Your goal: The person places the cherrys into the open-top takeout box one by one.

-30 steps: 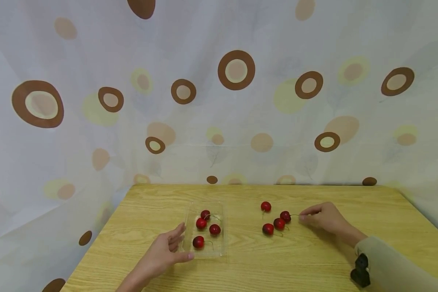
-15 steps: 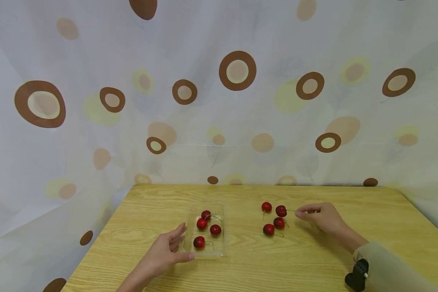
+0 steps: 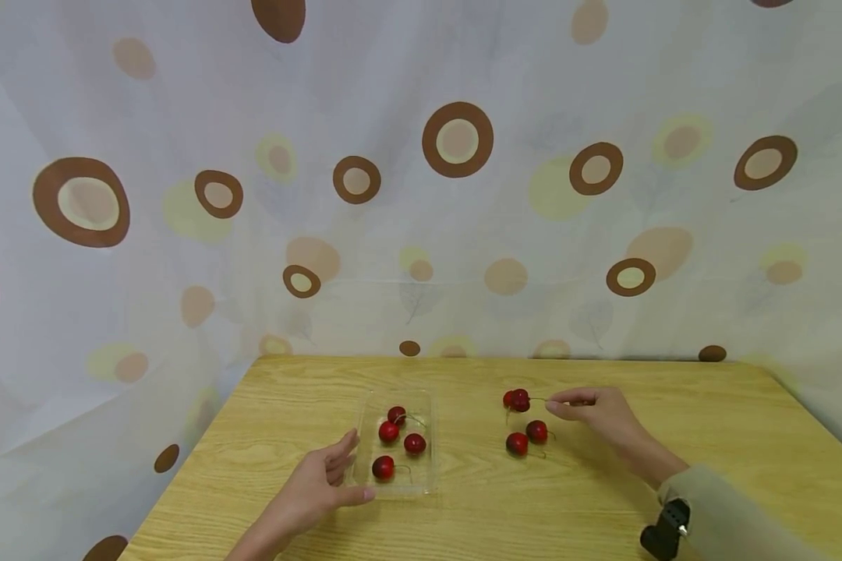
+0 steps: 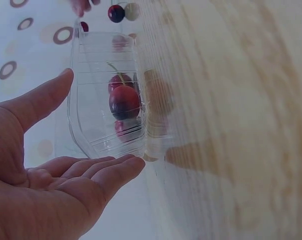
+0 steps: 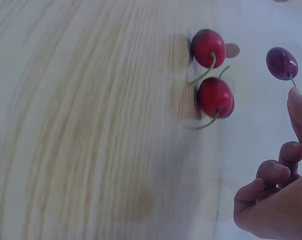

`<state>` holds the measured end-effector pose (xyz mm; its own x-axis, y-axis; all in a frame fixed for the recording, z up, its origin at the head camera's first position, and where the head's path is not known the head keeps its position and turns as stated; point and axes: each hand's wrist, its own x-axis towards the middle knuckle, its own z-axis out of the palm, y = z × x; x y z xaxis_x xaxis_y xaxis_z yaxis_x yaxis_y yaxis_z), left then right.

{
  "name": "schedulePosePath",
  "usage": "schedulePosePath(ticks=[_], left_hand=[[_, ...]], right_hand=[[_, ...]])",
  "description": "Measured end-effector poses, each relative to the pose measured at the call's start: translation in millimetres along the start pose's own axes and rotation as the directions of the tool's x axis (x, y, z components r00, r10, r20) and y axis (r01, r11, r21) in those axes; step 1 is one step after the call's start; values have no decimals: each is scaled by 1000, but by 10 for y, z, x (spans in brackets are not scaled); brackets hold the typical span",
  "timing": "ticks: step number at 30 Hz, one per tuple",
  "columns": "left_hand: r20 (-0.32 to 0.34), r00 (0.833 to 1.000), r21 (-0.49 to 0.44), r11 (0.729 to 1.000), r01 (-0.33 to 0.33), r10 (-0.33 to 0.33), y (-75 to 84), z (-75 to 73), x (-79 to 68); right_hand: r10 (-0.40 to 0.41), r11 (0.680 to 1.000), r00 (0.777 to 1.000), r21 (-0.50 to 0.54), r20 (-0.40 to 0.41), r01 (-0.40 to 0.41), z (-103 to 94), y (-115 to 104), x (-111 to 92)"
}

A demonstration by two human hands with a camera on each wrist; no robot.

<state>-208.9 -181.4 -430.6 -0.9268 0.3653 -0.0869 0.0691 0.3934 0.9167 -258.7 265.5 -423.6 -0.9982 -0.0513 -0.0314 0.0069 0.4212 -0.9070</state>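
Hands [image 3: 312, 487] [image 3: 603, 417] apart — cherry [image 5: 281, 63] in right

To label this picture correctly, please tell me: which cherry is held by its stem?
The cherry the right hand holds above the table; the others lie on it or in the clear tray.

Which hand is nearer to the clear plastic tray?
Left. The left hand is at the left edge of the clear plastic tray. The right hand is well off to the tray's right, pinching a cherry by its stem.
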Motion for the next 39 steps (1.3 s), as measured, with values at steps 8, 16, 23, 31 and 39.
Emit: schedulePosePath(ticks=[8, 16, 23, 31, 39], left_hand=[[-5, 1000, -2, 1000, 0, 0, 5, 7, -11], [1, 1000, -9, 1000, -14, 14, 1, 8, -6], [1, 1000, 0, 1000, -3, 3, -11, 3, -1], [2, 1000, -2, 1000, 0, 0, -7, 7, 0], [0, 1000, 5, 1000, 0, 0, -9, 4, 12]], right_hand=[[-17, 999, 1000, 48, 25, 15, 218, -137, 21], [-41, 994, 998, 99, 52, 36, 446, -279, 76], [-95, 992, 994, 84, 61, 90, 679, -433, 121], [-124, 986, 989, 123, 83, 114, 925, -588, 169], [-129, 986, 987, 113, 95, 118, 1123, -688, 213]])
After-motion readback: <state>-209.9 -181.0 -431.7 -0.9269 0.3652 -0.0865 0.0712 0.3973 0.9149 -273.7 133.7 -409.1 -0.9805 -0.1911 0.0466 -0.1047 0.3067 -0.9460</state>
